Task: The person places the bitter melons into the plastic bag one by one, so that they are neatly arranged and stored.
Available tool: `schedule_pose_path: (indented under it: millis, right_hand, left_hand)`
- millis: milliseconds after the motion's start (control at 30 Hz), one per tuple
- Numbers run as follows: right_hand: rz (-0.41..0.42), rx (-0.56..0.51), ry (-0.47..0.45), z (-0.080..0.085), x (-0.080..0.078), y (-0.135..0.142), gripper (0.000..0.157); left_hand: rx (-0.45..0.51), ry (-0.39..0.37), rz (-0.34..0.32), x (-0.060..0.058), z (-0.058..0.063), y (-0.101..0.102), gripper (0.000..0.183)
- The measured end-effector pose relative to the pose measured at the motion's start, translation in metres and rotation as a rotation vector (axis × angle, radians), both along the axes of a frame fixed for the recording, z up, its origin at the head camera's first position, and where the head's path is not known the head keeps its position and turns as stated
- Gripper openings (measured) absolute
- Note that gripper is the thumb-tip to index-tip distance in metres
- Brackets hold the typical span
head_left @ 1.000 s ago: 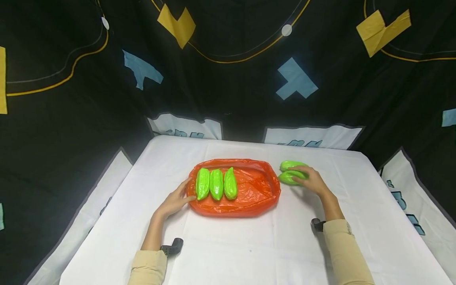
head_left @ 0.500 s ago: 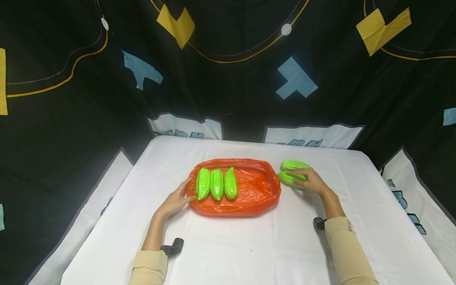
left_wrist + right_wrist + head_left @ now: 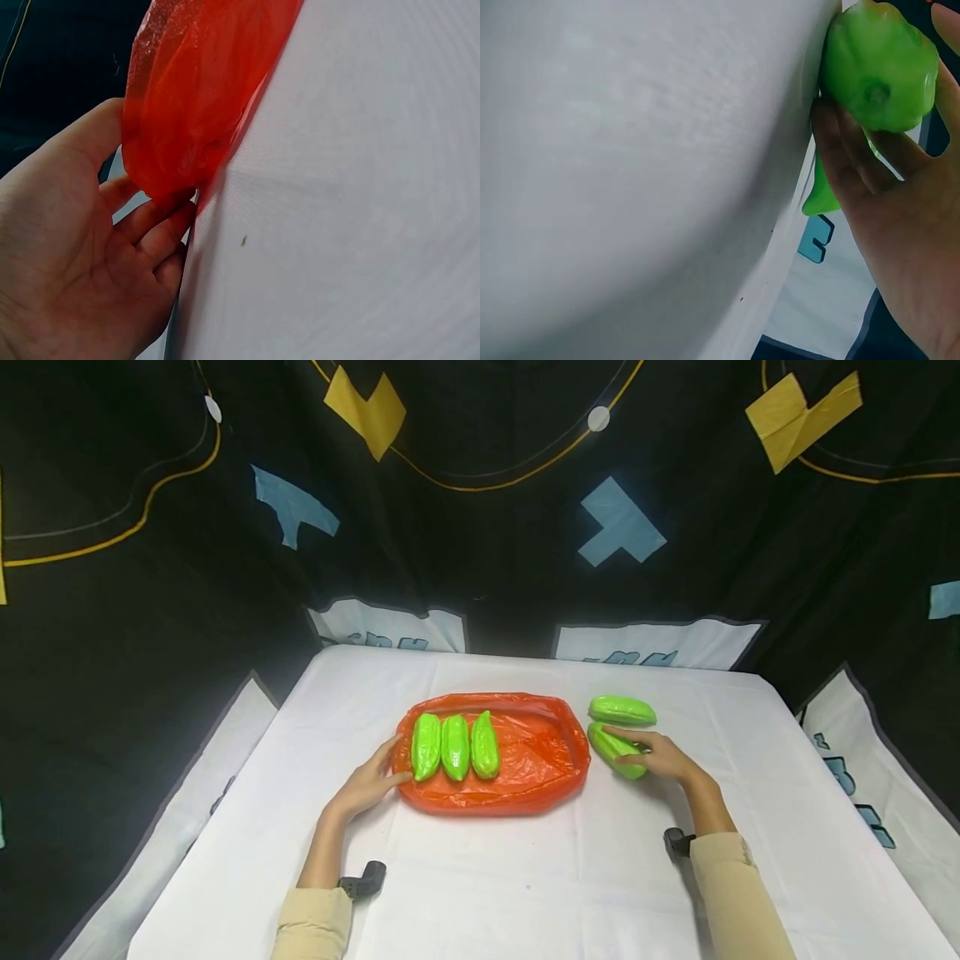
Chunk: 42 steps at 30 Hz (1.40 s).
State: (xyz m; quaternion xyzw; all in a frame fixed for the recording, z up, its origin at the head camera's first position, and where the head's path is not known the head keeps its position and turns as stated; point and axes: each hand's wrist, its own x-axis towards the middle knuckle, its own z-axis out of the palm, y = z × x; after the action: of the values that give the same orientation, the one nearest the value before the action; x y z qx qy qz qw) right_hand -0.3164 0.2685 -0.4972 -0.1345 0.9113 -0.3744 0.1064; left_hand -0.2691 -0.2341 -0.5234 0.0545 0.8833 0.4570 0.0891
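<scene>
A red tray (image 3: 534, 758) sat on a white table (image 3: 480, 885), nearer the far edge than the front. Three green vegetables (image 3: 455, 748) lay in it, side by side, close to the tray's left end.

The left hand (image 3: 367, 785) touched that end, with its thumb and pointing finger spread wide. The right hand (image 3: 667, 758) held a loose green vegetable (image 3: 606, 743) between its thumb and fingers, just past the tray's right end. That one lay on a slant; I can't tell if it was lifted off the cloth. One more green vegetable (image 3: 622, 710) was on the table right behind it, toward the far right corner, lying sideways.

Both arms had tan sleeves (image 3: 738, 885). A black curtain (image 3: 480, 560) with yellow and blue shapes hung behind the far edge.
</scene>
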Motion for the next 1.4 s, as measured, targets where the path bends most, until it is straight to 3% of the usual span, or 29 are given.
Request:
schedule_pose_path:
  millis: [333, 733, 1033, 1400]
  right_hand:
    - [-0.023, -0.021, 0.085, 0.0, 0.011, 0.001, 0.07]
    - [-0.084, -0.284, 0.162, 0.023, 0.033, -0.023, 0.077]
    - [-0.094, -0.398, 0.269, 0.047, 0.036, -0.061, 0.073]
    - [-0.082, -0.335, 0.28, 0.05, 0.026, -0.11, 0.072]
  left_hand:
    - [0.007, 0.017, -0.008, 0.0, -0.002, -0.002, 0.081]
    - [-0.005, 0.009, -0.005, -0.001, -0.002, -0.001, 0.082]
    - [0.005, 0.0, 0.003, -0.001, 0.001, -0.001, 0.082]
    - [-0.004, 0.02, -0.008, 0.001, 0.0, -0.001, 0.08]
